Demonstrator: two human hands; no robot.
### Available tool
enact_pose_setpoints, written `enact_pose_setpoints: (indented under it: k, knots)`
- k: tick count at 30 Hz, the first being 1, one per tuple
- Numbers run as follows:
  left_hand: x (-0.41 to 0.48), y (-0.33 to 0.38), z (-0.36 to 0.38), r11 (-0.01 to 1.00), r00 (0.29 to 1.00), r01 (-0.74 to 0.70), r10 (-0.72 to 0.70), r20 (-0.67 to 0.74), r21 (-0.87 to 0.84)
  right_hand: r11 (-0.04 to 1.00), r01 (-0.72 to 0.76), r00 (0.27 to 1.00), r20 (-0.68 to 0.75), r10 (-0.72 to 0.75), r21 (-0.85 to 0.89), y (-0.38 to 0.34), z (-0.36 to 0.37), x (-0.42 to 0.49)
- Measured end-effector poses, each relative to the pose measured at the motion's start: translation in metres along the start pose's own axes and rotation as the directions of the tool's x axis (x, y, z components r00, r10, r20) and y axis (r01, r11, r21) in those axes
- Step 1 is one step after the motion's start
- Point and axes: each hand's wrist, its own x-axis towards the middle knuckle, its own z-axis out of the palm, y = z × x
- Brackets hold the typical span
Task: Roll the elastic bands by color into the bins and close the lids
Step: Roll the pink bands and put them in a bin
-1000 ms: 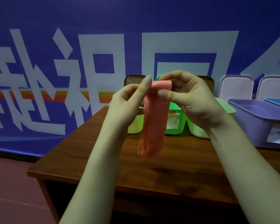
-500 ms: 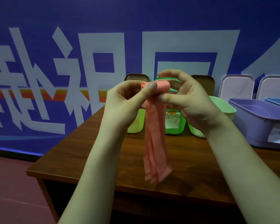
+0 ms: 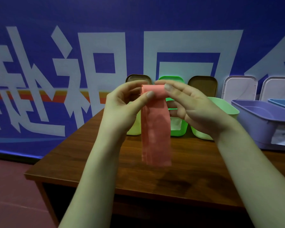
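Note:
A pink elastic band (image 3: 155, 129) hangs in the air above the wooden table (image 3: 179, 175), its top end wound into a small roll. My left hand (image 3: 122, 106) pinches the roll's left end between thumb and fingers. My right hand (image 3: 187, 104) pinches its right end, the lower fingers spread. Behind the band stand a yellow-green bin (image 3: 133, 129), a bright green bin (image 3: 179, 129) and a pale green bin (image 3: 220, 111), all with lids raised. The band and my hands hide much of the bins.
A purple bin (image 3: 263, 122) and a blue bin (image 3: 283, 102) stand at the right, their white lids (image 3: 238, 88) leaning on the blue wall. The table's left corner lies near my left forearm; red floor lies beyond it.
The roll at the top has grown a little as my fingers turn it. The hanging part has flattened out and now faces me broadly.

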Motion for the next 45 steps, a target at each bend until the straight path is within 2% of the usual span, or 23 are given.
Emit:
enact_pose_setpoints:
  k: [4,7,11,14,18,23,27,33,37,41,45]
  knots:
    - [-0.001,0.001,-0.001,0.999,1.0,0.01,-0.009,0.024,-0.051,0.998,0.038,0.998,-0.042,-0.039,-0.044,0.001,0.0,-0.001]
    - [-0.001,0.002,-0.001,0.99,0.999,0.024,-0.018,0.044,-0.138,0.999,0.046,0.998,-0.045,-0.045,0.021,0.003,0.003,-0.001]
    - [-0.001,0.0,-0.003,0.988,0.997,-0.005,0.017,0.079,-0.151,0.99,0.094,0.995,-0.053,-0.089,0.109,0.003,0.002,-0.001]
    - [-0.001,-0.001,-0.004,0.987,0.995,-0.017,0.032,0.095,-0.159,0.986,0.133,0.99,-0.048,-0.129,0.102,0.001,0.0,-0.001]
    - [-0.002,0.003,-0.003,0.976,0.997,0.056,-0.043,0.067,-0.212,0.975,0.19,0.982,-0.043,-0.186,0.117,0.002,0.001,0.0]
    - [-0.003,0.004,0.002,0.991,0.991,0.132,-0.131,0.02,-0.007,0.961,0.246,0.969,-0.059,-0.241,0.128,0.005,0.001,0.003]
    - [-0.003,0.004,0.004,0.988,0.988,0.154,-0.154,0.022,0.002,0.957,0.262,0.964,-0.068,-0.255,0.127,0.004,0.002,0.002]
    - [-0.003,0.003,0.005,0.99,0.99,0.141,-0.141,-0.009,0.003,0.965,0.225,0.974,-0.035,-0.222,0.134,0.005,0.001,0.0]
    - [-0.003,0.002,0.002,0.989,0.989,0.146,-0.147,-0.02,-0.026,0.979,0.148,0.989,0.008,-0.151,0.141,0.004,0.0,-0.001]
    - [-0.004,0.004,0.003,0.988,0.99,0.142,-0.143,-0.014,-0.053,0.999,0.052,0.997,-0.061,-0.053,-0.014,0.005,0.005,0.0]
    - [-0.004,0.003,0.003,0.987,0.99,0.137,-0.138,-0.007,-0.087,0.998,0.025,0.997,-0.067,-0.028,-0.052,0.003,0.01,-0.002]
